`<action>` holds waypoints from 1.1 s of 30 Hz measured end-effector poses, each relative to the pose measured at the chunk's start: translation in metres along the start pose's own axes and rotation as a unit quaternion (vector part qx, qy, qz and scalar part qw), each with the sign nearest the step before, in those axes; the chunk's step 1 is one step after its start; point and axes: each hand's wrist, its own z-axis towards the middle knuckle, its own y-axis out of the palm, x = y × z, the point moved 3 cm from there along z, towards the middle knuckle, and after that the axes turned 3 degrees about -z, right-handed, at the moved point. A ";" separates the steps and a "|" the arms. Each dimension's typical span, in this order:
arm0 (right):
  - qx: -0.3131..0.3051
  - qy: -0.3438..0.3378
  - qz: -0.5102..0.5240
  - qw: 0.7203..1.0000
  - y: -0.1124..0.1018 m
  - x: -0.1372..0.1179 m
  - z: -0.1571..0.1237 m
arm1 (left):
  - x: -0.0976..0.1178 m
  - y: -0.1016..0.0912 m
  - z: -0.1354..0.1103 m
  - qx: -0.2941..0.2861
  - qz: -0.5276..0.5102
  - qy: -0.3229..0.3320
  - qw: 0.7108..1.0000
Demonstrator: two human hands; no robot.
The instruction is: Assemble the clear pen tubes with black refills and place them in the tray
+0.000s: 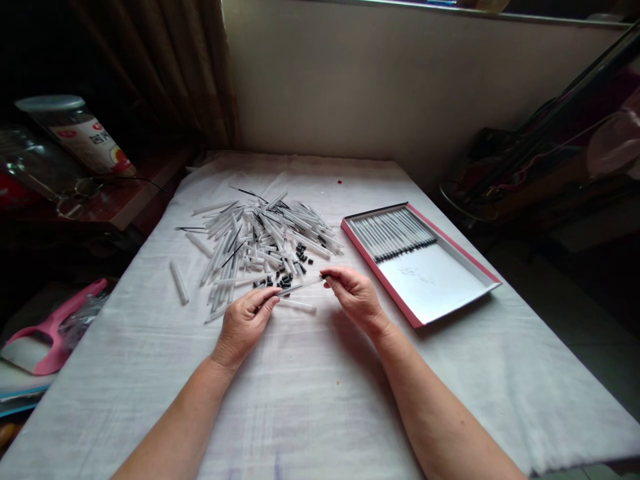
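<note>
A table [310, 407] under a pale cloth fills most of the view, its far edge near a plain wall. Beyond the middle, towards the table's left edge, spreads a loose pile [260, 240] of translucent tubes, lying at all angles. Near the right edge is a shallow box [380, 275] with pink sides; a neat row of tubes [395, 230] lies in its far part, black ends facing the near edge, and its white bottom shows nearer.

Between pile and box, two bare hands work together above the cloth. The left hand [245, 327] pinches one end of a slim clear tube [301, 287]; the right hand [354, 297] grips the other end, where something black shows at the fingertips. One stray tube [179, 282] lies near the left edge. Small black pieces [286, 283] sit scattered along the pile's near side. A tiny red speck [339, 182] lies towards the far edge.
</note>
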 end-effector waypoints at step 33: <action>-0.068 0.107 0.012 0.992 0.003 0.011 -0.005 | -0.002 0.001 0.000 -0.006 0.008 0.008 1.000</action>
